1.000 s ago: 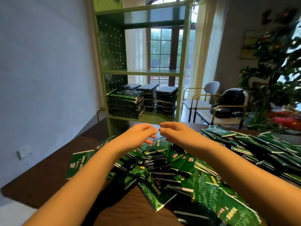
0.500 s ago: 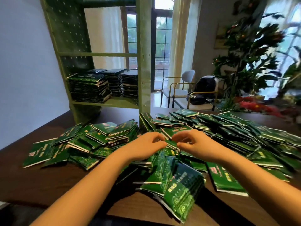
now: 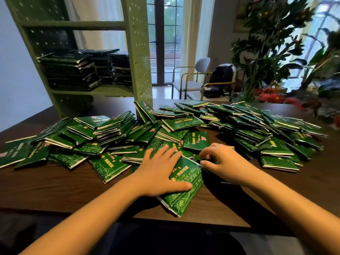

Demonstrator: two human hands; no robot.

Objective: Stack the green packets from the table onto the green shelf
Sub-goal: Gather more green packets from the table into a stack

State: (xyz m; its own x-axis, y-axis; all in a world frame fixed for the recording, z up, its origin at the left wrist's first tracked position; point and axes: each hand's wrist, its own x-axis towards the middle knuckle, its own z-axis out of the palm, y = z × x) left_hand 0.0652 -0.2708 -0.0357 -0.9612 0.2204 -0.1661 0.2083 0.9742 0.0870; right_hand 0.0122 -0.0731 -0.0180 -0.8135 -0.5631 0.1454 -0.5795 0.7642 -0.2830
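I count a few stacks (image 3: 73, 70) on the green shelf (image 3: 139, 52) and most green packets (image 3: 239, 129) covering the table (image 3: 55, 186), my left hand (image 3: 160, 172) flat on some, while whether my right hand (image 3: 224, 162) grips anything I cannot tell.

Dark wooden table (image 3: 55, 183) under scattered green packets (image 3: 244, 129), green shelf (image 3: 139, 57).

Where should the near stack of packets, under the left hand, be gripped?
Probably its two long edges: left hand from the left, right hand from the right. The stack is loose flat packets lying skewed, so squeezing both sides should keep them together.
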